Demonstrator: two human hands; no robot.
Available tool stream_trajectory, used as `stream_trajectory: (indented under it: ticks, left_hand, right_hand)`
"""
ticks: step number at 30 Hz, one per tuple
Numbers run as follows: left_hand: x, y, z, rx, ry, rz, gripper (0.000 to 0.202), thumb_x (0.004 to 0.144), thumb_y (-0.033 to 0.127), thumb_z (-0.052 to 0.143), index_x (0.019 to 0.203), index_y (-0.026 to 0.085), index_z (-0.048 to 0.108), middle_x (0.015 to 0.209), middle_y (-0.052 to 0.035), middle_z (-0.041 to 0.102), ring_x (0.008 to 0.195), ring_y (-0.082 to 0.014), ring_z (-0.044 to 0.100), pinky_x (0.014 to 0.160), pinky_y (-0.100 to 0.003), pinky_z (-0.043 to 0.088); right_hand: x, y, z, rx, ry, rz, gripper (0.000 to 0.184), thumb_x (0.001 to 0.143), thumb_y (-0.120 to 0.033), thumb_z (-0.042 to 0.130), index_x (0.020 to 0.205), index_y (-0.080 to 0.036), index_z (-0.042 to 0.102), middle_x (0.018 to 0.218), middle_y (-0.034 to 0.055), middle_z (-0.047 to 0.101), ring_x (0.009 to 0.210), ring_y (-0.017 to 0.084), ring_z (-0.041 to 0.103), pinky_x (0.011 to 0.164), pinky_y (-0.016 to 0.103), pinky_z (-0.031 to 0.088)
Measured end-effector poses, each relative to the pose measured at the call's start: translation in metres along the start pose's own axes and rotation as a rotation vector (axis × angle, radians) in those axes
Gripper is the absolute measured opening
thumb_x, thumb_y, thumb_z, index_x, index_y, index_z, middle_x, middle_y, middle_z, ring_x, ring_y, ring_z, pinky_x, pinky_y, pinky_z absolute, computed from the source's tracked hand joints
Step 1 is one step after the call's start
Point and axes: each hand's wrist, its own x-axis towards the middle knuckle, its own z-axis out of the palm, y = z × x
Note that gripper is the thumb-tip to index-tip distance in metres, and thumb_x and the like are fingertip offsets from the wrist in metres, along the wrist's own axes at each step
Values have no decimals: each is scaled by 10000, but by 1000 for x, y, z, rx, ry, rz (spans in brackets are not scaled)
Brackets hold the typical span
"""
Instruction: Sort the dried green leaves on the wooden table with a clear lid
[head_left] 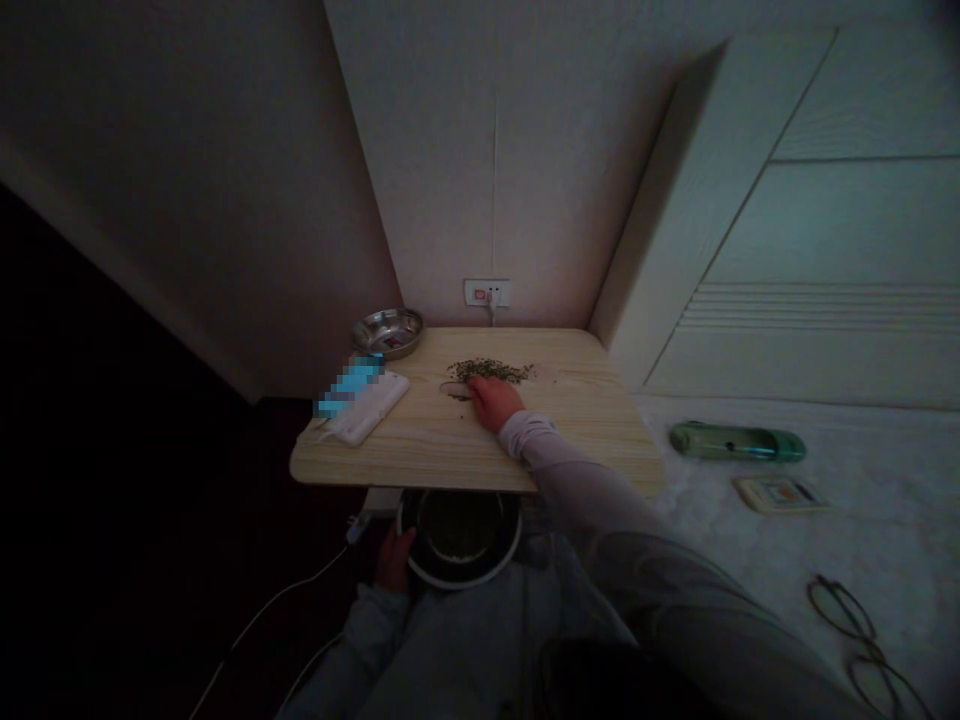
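On the small wooden table [450, 455], my right hand [496, 402] is closed at the near edge of a loose heap of small dark green bits [487, 371], perhaps beans or seeds. A thin, pale oval piece [453, 389] sticks out to the left of its fingertips; the dim light hides what kind it is. Below the table's front edge, my left hand [394, 560] grips the left rim of a round bowl [459, 572] with a dark inside and a pale rim. Something dull greenish lies in the bowl, too dark to make out.
A steel bowl [388, 335] stands at the table's back left. Near it are a blurred phone [349, 388] and a white power bank [371, 410]. A socket [487, 293] is on the wall. To the right, a green bottle [739, 442] and a small box [780, 494] lie on bedding.
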Motion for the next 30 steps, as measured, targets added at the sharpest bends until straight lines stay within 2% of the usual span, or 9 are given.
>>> stream_trajectory:
  ticks: [3,6,13,18,21,23,26,30]
  left_hand:
    - [1,0,-1,-18,-21,-34,193,520,267,484,662,161,560,695,-55,583,764,-202,511,693,-299,385]
    - [3,-1,-2,-19,-16,-37,190,501,269,497,644,159,554,722,-59,588,736,-197,519,685,-297,389]
    - [-3,-1,2,22,58,88,79,542,238,464,545,187,525,744,-32,588,758,-172,511,720,-276,368]
    - [1,5,-4,46,-58,-13,29,482,198,495,459,195,511,706,-37,590,754,-185,514,707,-278,381]
    - [4,5,-8,45,-64,-53,32,452,165,508,445,194,520,684,-36,591,742,-185,517,706,-276,381]
    - [4,3,-7,24,-48,-57,32,445,177,519,470,187,536,682,-39,592,738,-188,518,696,-279,385]
    - [3,0,-5,-30,-33,-61,135,478,245,513,577,170,567,713,-50,592,725,-188,521,674,-290,392]
    - [2,-1,-2,-38,-58,-32,249,471,288,528,663,139,581,716,-72,591,741,-200,516,690,-289,381]
  right_hand:
    - [-1,0,1,2,1,5,283,759,-256,246,919,-156,458,780,82,523,727,153,454,645,272,326]
    - [-3,-1,1,5,3,13,290,763,-264,239,898,-151,470,748,87,521,708,152,457,629,273,331]
    - [-6,-4,-2,20,16,-19,288,760,-249,259,944,-143,454,769,85,524,726,150,458,652,276,334]
    - [-6,-6,-3,11,9,-9,286,761,-251,253,922,-149,466,750,77,526,714,147,462,641,268,338]
    - [-7,-6,-4,-3,1,-2,296,763,-260,242,925,-153,464,736,77,526,696,147,463,622,266,340]
    - [-7,-6,-4,-4,-1,-3,303,765,-269,237,928,-155,464,737,77,527,696,148,461,621,267,340]
    - [-7,-6,-3,-1,4,1,308,765,-268,235,941,-153,461,753,80,529,713,149,460,636,269,338]
    - [-7,-7,-3,-1,19,2,301,757,-245,251,959,-150,453,783,79,531,738,148,458,656,263,336]
